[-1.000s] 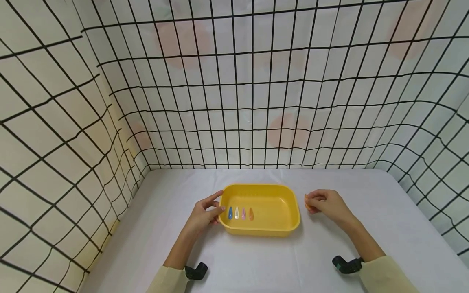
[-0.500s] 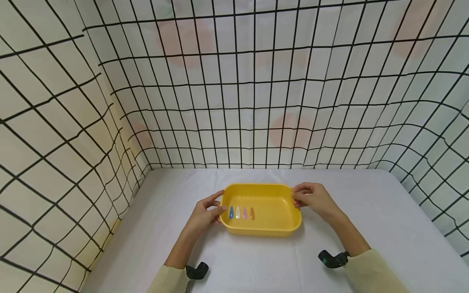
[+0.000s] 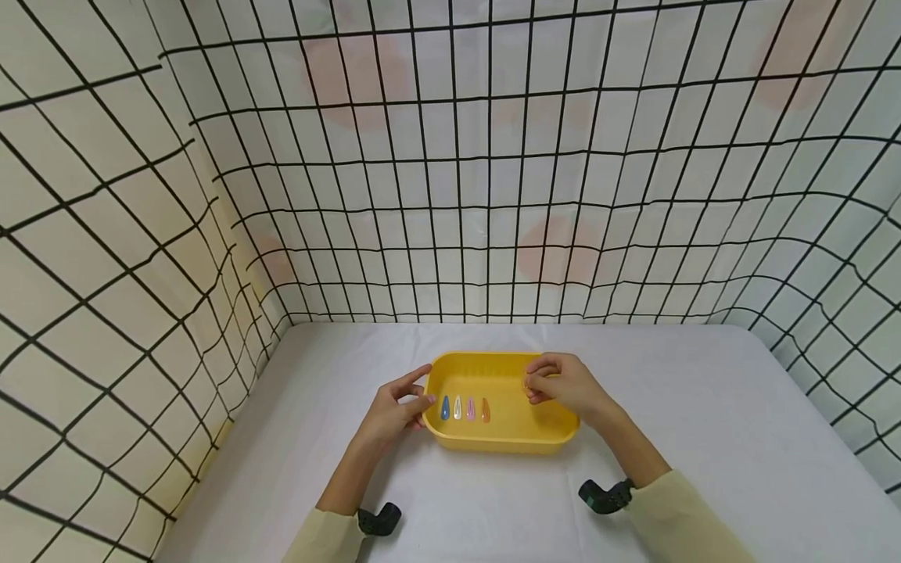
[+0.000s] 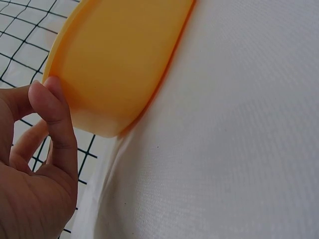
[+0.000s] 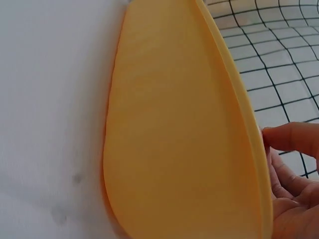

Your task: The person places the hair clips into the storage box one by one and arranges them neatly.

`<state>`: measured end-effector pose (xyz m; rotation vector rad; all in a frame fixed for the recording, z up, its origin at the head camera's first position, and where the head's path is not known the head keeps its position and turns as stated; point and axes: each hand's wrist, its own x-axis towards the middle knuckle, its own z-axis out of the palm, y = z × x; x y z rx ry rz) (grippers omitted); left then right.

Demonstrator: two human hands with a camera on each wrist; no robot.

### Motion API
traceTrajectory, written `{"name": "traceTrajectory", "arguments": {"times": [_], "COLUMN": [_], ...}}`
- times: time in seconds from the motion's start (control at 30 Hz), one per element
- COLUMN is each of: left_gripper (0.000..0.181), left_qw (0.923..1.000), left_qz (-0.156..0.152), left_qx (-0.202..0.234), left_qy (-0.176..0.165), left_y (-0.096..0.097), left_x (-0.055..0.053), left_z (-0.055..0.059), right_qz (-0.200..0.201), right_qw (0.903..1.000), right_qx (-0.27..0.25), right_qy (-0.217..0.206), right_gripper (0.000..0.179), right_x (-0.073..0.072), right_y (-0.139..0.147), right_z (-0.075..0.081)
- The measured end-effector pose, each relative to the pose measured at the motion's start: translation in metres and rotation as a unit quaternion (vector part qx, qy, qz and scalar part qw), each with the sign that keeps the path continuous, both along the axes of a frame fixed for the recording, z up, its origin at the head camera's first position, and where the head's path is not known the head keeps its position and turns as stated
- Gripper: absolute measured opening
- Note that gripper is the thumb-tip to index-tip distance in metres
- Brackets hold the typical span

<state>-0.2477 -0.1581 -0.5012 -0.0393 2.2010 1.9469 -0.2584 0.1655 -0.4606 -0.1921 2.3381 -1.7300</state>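
Observation:
A yellow plastic tray [image 3: 531, 446] stands on the white cloth. My left hand [image 3: 394, 407] grips its left end, the thumb over the rim; in the left wrist view the thumb [image 4: 57, 119] presses against the tray wall. Inside the tray's left part lie several snap hair clips in a row: blue [image 3: 445, 408], white [image 3: 457, 407], pink [image 3: 471, 409] and orange [image 3: 486, 410]. My right hand [image 3: 563, 383] is over the tray's right half, its fingers pinched together on what looks like a small orange hair clip, mostly hidden by the fingers.
White cloth covers the table [image 3: 704, 407] around the tray. A white wall with a black grid net [image 3: 486, 180] rises behind and at both sides. Each wrist wears a black camera [image 3: 380, 519].
My right hand has moved left from beside the tray, past its right rim, to above the inside. My left hand has stayed on the left rim, and the clips in the row lie unmoved.

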Motion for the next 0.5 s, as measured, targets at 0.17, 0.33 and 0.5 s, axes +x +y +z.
{"name": "traceTrajectory", "arguments": {"times": [0.17, 0.33, 0.5], "left_gripper": [0.062, 0.061, 0.062], "left_qw": [1.0000, 1.0000, 1.0000], "left_qz": [-0.002, -0.002, -0.001], "left_qx": [0.002, 0.005, 0.002], "left_qy": [0.000, -0.002, -0.003], "left_y": [0.000, -0.001, -0.001], "left_x": [-0.001, -0.001, 0.000], "left_z": [0.000, 0.000, 0.001], "right_qz": [-0.005, -0.015, -0.025], "right_qw": [0.9996, 0.9990, 0.9957], "right_qx": [0.027, 0.042, 0.085], "right_qy": [0.001, -0.004, -0.029], "right_gripper": [0.025, 0.017, 0.013], "right_x": [-0.001, -0.003, -0.005], "right_y": [-0.017, -0.030, -0.041], "right_z": [-0.006, -0.013, -0.019]}}
